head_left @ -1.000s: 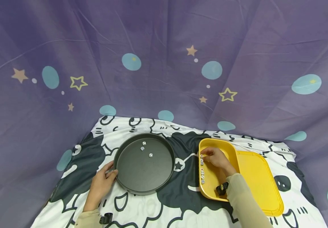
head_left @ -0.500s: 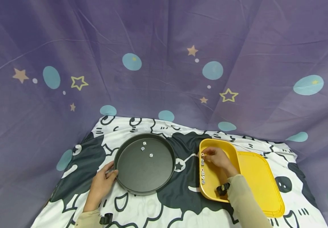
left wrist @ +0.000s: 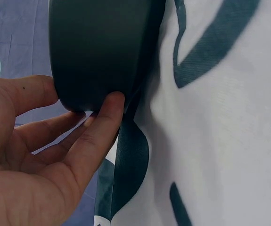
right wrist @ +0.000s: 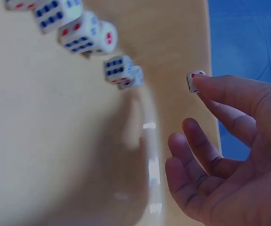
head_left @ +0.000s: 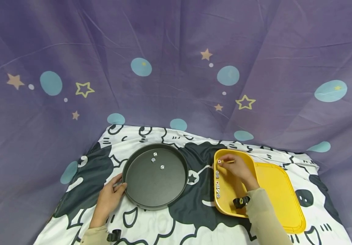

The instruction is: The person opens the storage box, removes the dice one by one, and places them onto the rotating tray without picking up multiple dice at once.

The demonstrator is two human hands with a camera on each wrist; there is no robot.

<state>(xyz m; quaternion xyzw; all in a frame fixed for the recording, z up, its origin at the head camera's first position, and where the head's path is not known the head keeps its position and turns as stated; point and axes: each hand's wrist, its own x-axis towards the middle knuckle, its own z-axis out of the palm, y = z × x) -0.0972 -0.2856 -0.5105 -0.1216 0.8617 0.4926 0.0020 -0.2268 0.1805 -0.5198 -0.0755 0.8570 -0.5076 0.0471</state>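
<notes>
In the head view, three white dice (head_left: 162,167) lie in a round dark pan (head_left: 151,190). My left hand (head_left: 110,199) is at the pan's left side; its fingertips (left wrist: 112,101) touch the outer wall, fairly straight. My right hand (head_left: 237,168) is over a yellow box (head_left: 251,158) and pinches one die (right wrist: 194,81) between thumb and forefinger. That die shows red pips, raised near the box's left wall in the head view. Its other fingers stay loosely bent. Several more dice (head_left: 217,186) line the box floor along that wall.
A flat yellow lid (head_left: 275,190) lies right of the box, partly beneath it or touching it. A black-and-white patterned cloth (head_left: 151,234) covers the table. Behind it hangs a purple curtain (head_left: 176,92) with stars and dots.
My right hand has picked up the die at the far end of the row and moved it slightly up and away from the others. The left hand and pan stay put.
</notes>
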